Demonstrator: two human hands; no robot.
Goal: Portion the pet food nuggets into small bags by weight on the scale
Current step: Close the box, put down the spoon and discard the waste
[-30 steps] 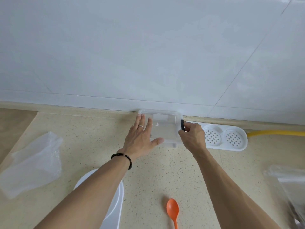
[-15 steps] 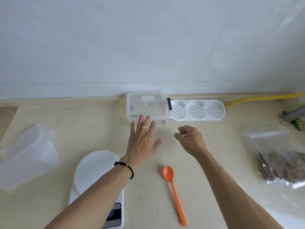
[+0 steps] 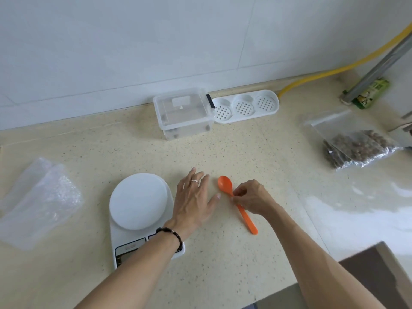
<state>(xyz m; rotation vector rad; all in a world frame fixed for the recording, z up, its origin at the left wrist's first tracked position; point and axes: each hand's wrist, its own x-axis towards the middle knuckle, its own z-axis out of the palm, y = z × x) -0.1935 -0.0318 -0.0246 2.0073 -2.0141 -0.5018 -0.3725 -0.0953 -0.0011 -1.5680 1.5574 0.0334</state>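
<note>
A white kitchen scale (image 3: pixel 138 201) with a round platform sits on the speckled counter at lower left. My left hand (image 3: pixel 194 201) hovers flat, fingers straight, between the scale and an orange plastic spoon (image 3: pixel 225 183). My right hand (image 3: pixel 252 198) pinches the spoon's neck where the handle meets the bowl; the spoon still lies on the counter. A clear zip bag of brown pet food nuggets (image 3: pixel 354 148) lies at the right. Empty clear small bags (image 3: pixel 38 197) lie at the far left.
A clear lidded plastic box (image 3: pixel 182 112) stands against the wall, beside a white perforated three-cup tray (image 3: pixel 245 107). A yellow hose (image 3: pixel 323 73) runs along the back right. A green packet (image 3: pixel 372 92) lies in the corner. A dark surface (image 3: pixel 379 275) begins at lower right.
Both hands drew back from the clear box toward me. My right hand came down onto the spoon and pinched its neck; my left hand moved beside the scale. The view tilted down and right.
</note>
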